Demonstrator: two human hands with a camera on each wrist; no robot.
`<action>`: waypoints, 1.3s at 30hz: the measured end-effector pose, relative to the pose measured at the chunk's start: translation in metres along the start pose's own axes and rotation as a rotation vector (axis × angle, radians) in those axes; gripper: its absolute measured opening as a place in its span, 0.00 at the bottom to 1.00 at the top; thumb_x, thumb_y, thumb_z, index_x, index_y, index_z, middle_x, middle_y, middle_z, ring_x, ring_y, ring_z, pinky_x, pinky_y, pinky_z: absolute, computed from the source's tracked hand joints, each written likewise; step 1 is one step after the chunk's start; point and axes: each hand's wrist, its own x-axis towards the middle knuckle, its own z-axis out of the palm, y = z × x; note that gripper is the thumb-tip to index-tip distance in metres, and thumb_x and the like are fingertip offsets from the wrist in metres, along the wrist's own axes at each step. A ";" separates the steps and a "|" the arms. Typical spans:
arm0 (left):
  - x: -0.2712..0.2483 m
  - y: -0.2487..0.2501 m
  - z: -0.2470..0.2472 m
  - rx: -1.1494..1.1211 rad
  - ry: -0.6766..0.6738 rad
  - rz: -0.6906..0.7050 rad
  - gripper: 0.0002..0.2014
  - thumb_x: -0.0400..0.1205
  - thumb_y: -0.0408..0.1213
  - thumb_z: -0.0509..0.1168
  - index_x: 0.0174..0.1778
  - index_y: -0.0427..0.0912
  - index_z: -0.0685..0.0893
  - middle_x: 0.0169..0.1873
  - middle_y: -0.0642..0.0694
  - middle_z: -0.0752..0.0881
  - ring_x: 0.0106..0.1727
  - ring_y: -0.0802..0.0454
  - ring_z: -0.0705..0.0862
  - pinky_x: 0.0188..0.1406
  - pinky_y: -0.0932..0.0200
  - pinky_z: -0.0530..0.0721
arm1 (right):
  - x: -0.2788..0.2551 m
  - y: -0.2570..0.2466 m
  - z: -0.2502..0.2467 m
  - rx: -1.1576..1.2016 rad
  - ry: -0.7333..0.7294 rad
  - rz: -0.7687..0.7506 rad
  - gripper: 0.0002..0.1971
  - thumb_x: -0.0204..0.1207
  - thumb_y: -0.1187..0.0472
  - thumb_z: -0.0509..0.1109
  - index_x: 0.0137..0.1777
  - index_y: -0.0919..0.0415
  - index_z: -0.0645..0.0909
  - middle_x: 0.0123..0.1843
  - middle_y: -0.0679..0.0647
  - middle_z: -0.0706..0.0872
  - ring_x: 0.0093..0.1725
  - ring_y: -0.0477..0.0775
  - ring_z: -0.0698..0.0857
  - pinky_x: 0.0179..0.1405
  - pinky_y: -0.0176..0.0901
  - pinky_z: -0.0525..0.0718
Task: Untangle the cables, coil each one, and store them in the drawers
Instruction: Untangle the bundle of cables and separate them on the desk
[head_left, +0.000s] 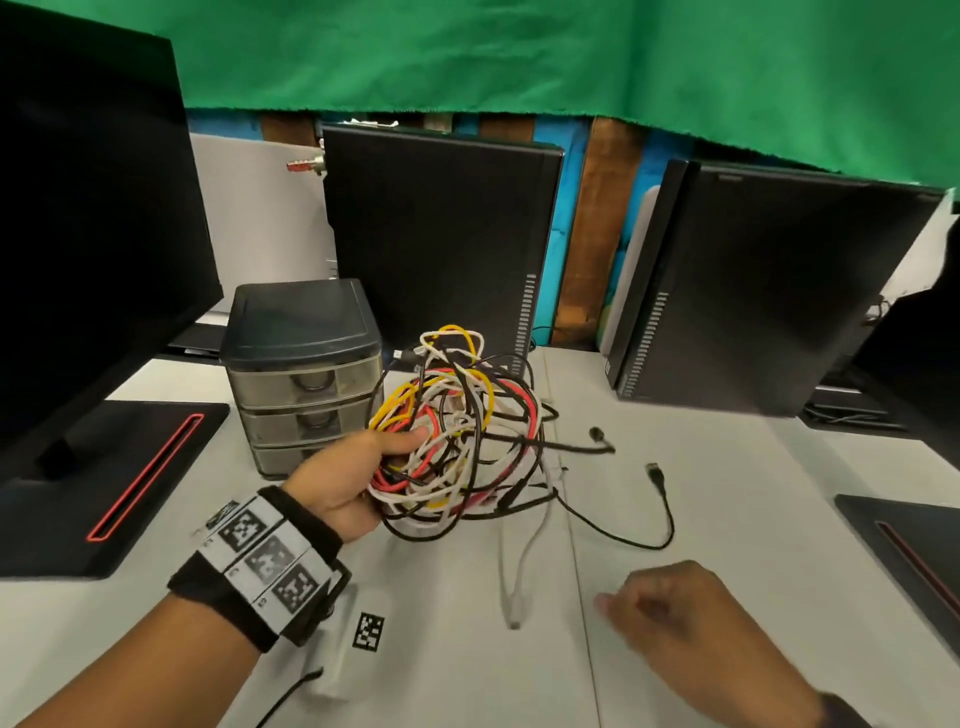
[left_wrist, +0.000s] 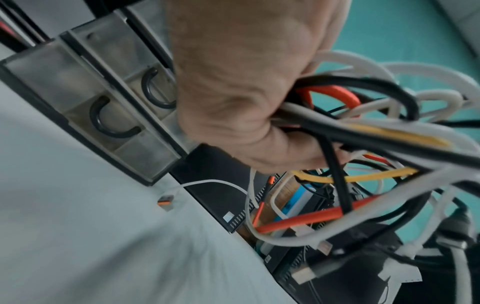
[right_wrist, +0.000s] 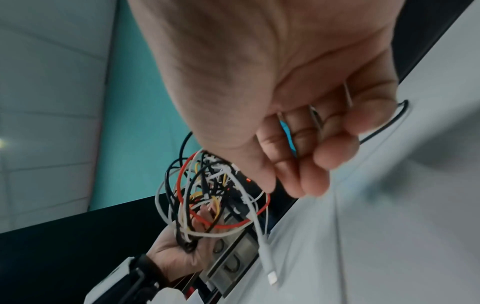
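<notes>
Head view: cable tangle (head_left: 457, 431) gripped in left hand (head_left: 348, 483), raised beside closed drawers (head_left: 306, 410). Right hand (head_left: 680, 618) empty, fingers (right_wrist: 306, 164) loosely curled; dangling white cable end (head_left: 514, 613) just left, hanging near-vertical.

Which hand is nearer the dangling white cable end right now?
Right. The right hand hovers just beside the white cable end, empty; the left hand grips the tangle above it.

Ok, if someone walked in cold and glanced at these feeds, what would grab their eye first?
First, the multicoloured tangled ball of white, black, red and yellow cables, lifted above the pale grey table in the left hand. Just left of it stands the small dark-topped, translucent plastic three-drawer unit, drawers shut. Nearer the camera, a loose white cable end dangles from the ball, with the empty right hand close beside it.
</notes>
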 end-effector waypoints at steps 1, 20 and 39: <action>-0.001 -0.001 0.000 -0.013 -0.001 -0.015 0.16 0.82 0.32 0.68 0.66 0.35 0.85 0.56 0.33 0.90 0.55 0.36 0.90 0.66 0.35 0.83 | 0.003 -0.002 0.003 0.020 -0.051 -0.005 0.21 0.79 0.48 0.73 0.26 0.56 0.83 0.24 0.47 0.83 0.25 0.39 0.77 0.32 0.33 0.76; -0.010 -0.021 0.025 -0.157 -0.074 -0.095 0.22 0.70 0.28 0.72 0.61 0.29 0.88 0.59 0.27 0.87 0.59 0.32 0.87 0.59 0.35 0.86 | 0.065 -0.065 0.008 0.749 -0.031 -0.291 0.13 0.81 0.77 0.66 0.55 0.67 0.90 0.37 0.58 0.92 0.31 0.48 0.88 0.26 0.33 0.83; -0.020 -0.016 0.018 -0.499 -0.192 0.063 0.40 0.52 0.28 0.86 0.64 0.31 0.87 0.60 0.28 0.87 0.57 0.26 0.88 0.43 0.30 0.89 | 0.065 -0.053 -0.023 0.562 0.480 -0.196 0.22 0.76 0.58 0.78 0.27 0.63 0.71 0.23 0.57 0.71 0.23 0.52 0.70 0.25 0.38 0.76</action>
